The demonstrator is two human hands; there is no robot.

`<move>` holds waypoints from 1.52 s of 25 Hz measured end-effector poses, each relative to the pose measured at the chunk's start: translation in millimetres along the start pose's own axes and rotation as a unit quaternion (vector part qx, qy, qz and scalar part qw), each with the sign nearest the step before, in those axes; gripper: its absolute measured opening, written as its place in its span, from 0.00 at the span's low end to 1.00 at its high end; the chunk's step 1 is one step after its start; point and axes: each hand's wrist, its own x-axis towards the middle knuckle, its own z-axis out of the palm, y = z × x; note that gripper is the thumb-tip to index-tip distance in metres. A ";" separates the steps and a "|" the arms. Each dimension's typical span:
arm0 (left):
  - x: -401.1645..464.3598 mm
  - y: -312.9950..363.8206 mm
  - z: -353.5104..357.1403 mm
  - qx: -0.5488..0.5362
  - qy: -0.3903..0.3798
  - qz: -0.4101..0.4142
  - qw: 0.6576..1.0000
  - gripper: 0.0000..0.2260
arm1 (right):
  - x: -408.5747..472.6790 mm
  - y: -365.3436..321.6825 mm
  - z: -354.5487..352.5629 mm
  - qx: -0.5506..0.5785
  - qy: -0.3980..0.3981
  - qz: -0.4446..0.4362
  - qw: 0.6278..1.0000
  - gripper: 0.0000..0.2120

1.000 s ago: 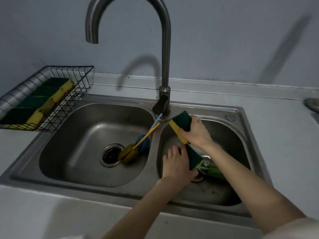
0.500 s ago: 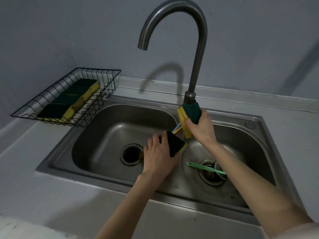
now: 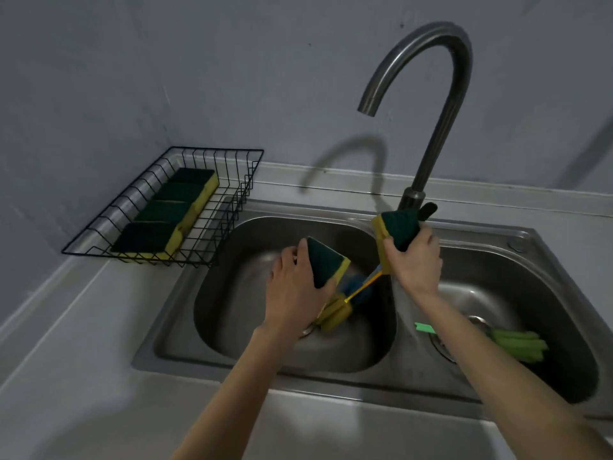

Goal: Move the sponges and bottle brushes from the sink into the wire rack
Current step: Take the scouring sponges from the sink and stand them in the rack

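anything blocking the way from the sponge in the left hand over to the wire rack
Nothing visible does. The left hand holds its sponge above the left basin, and the wire rack sits on the counter just beyond the sink's left rim. Four sponges fill the rack's far side, but the strip nearest the sink looks free.

I can read no text, label, brand, number or sign anywhere in my view. The sponges in the wire rack (image 3: 166, 207) at ten o'clock show only plain green and yellow faces, and the two sponges in my hands are just as bare. The tap (image 3: 428, 127) at one o'clock and the steel sink (image 3: 517, 240) carry no marking that I can make out, and the wall behind is blank.
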 end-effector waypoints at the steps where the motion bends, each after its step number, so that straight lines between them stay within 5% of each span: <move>1: 2.6 -8.6 -9.2 -0.004 0.002 0.009 1.000 0.34 | -4.4 -9.8 8.2 0.003 0.000 -0.004 1.000 0.31; 16: 47.9 -120.6 -120.3 -0.116 0.117 0.013 0.986 0.33 | -20.7 -172.1 99.7 0.002 -0.059 -0.152 0.987 0.31; 27: 100.1 -198.3 -156.8 -0.092 0.105 -0.064 0.988 0.30 | 20.0 -277.0 175.7 -0.036 -0.151 -0.265 0.952 0.33; 38: 140.0 -241.1 -144.7 -0.075 0.082 -0.102 0.989 0.31 | 71.2 -306.1 264.8 -0.149 -0.251 -0.317 0.902 0.31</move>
